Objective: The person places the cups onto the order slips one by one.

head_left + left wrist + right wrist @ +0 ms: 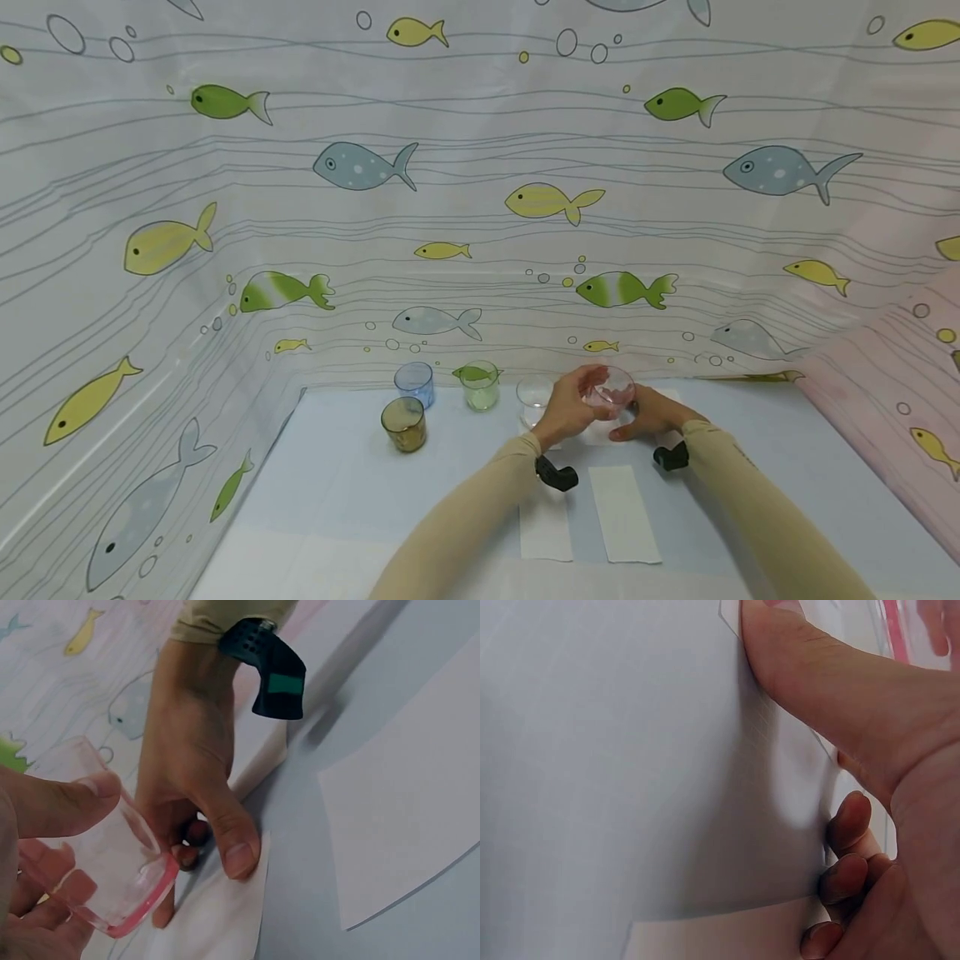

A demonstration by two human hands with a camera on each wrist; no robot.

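A pink-tinted clear glass (613,390) is held in my left hand (567,408), tilted above the table. In the left wrist view the thumb lies along one side of the glass (139,900) and the fingers along the other. My right hand (654,414) is low at the table just right of the glass. Its thumb and index finger stand apart, touching a white paper strip (217,915), while the other fingers bend underneath. In the right wrist view the right thumb (840,690) lies over the strip's edge. A colourless glass (531,393) stands behind the left hand, partly hidden.
To the left stand a blue glass (415,385), an amber glass (404,425) and a green glass (480,387). Two white paper strips (626,515) lie nearer the front. A fish-patterned curtain (450,208) surrounds the pale blue table (322,492).
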